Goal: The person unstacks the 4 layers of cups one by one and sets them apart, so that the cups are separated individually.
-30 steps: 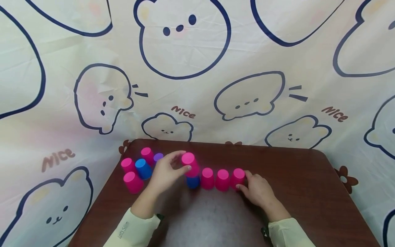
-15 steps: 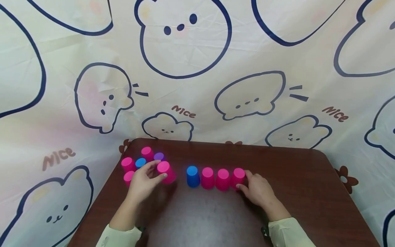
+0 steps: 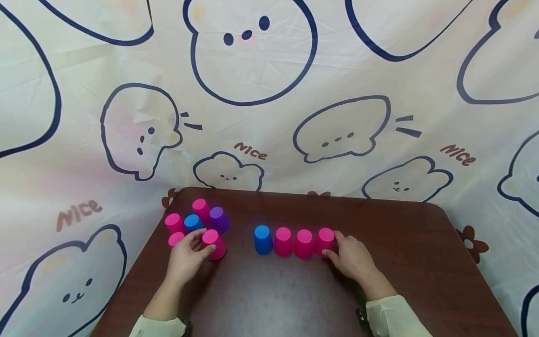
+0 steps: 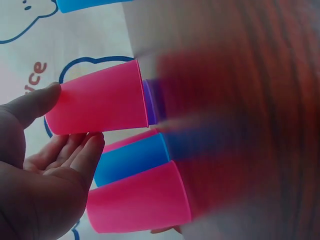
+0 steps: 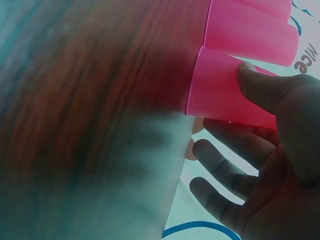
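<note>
My left hand (image 3: 187,257) holds a pink cup (image 3: 214,245) upside down, thumb on one side and fingers on the other. In the left wrist view this pink cup (image 4: 100,100) overlaps a purple one (image 4: 152,102) behind it, its rim close to the tabletop. My right hand (image 3: 353,260) grips the pink cup (image 3: 324,242) at the right end of a row; the thumb (image 5: 255,82) lies on its side in the right wrist view. Leftward in that row stand two more pink cups (image 3: 303,245) and a blue cup (image 3: 263,240), all rim down.
Left of the held cup is a loose cluster: several pink cups (image 3: 201,210), a blue cup (image 3: 193,223) and a purple cup (image 3: 220,220). They stand on a dark brown table (image 3: 278,295). A printed cloth (image 3: 269,126) hangs beyond its far edge.
My left hand has lifted the pink cup off the blue cup and carried it left and down beside the cluster. The blue cup in the row is uncovered. The right hand stays put.
</note>
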`<state>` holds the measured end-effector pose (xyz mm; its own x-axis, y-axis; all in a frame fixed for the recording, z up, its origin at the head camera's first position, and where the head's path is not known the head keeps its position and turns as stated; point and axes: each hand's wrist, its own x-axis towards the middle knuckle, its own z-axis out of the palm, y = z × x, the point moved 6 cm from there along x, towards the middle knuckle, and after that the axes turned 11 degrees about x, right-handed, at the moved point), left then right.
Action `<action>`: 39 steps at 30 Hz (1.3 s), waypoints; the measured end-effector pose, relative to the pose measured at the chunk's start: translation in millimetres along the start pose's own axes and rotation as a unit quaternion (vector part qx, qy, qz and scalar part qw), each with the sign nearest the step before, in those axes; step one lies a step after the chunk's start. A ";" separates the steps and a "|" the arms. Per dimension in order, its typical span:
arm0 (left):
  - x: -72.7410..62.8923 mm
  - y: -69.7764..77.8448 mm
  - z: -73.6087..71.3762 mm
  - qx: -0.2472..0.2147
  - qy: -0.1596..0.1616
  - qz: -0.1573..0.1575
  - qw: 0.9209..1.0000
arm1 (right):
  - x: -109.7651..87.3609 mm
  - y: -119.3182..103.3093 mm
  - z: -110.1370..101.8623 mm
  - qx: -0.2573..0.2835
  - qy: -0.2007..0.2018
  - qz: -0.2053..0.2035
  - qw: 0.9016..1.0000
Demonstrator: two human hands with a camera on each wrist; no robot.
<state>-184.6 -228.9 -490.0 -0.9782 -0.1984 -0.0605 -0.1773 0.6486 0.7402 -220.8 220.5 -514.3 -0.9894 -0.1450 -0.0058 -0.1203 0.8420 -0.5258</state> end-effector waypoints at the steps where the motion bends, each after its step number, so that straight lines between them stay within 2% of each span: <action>1: 0.8 -2.0 0.3 0.000 -0.001 -0.002 1.000 | 0.3 0.0 -0.2 0.000 0.000 0.000 1.000; 8: 5.0 -13.1 2.6 0.001 0.004 -0.007 1.000 | 0.8 0.7 -0.2 0.004 0.003 -0.003 1.000; 14: 4.5 -14.3 2.3 -0.001 0.008 -0.009 1.000 | 0.0 0.4 -0.6 0.005 0.005 -0.006 1.000; 18: 2.1 -4.7 -4.1 0.017 0.044 0.006 0.999 | -0.7 0.1 -0.4 0.003 0.005 -0.006 1.000; 23: -2.4 24.6 -11.1 0.003 0.099 0.053 0.994 | -0.7 -0.7 -0.6 0.004 0.007 -0.008 1.000; 25: -3.4 39.4 -8.5 -0.015 0.093 0.068 0.993 | -0.7 -0.5 -0.6 0.004 0.007 -0.007 1.000; 29: -1.9 64.6 7.6 -0.023 0.048 0.095 0.994 | -0.7 0.7 -0.6 0.007 0.007 -0.005 1.000; 32: 1.5 76.5 24.9 -0.016 0.014 0.113 0.993 | -0.9 0.6 -0.2 0.008 0.009 -0.005 1.000; 39: 11.0 98.0 62.6 -0.002 -0.038 0.142 0.989 | 0.0 0.0 0.4 0.005 0.009 -0.001 1.000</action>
<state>-219.5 -121.5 -460.1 -0.9939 0.0469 0.0995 0.1052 0.6680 0.7367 -220.7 220.4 -514.7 -0.9905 -0.1373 0.0117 -0.1222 0.8360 -0.5350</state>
